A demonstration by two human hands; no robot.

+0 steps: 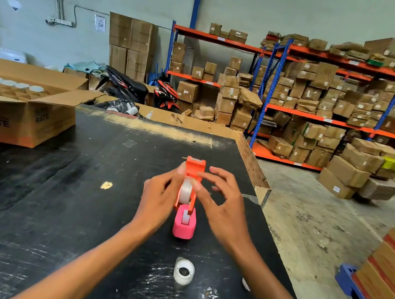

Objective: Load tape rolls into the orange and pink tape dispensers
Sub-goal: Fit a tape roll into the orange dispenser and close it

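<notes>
My left hand point(160, 198) grips the orange tape dispenser point(194, 171) above the black table point(58, 206), thumb on its left side. A clear tape roll point(185, 190) sits inside the orange frame. My right hand point(222, 202) touches the dispenser's right side with thumb and forefinger, its other fingers spread. Just below stands the pink tape dispenser point(184, 224) on the table, a strip of white showing in its slot. A loose white tape roll point(184, 271) lies nearer to me on the table. Another white piece point(245, 283) peeks out beside my right forearm.
An open cardboard box point(20, 111) with dividers and white lids stands at the table's far left. The table's right edge point(264, 195) drops to a concrete floor. Shelves of cartons point(323, 103) fill the background; stacked boxes on a blue pallet point(388, 274) stand at the right.
</notes>
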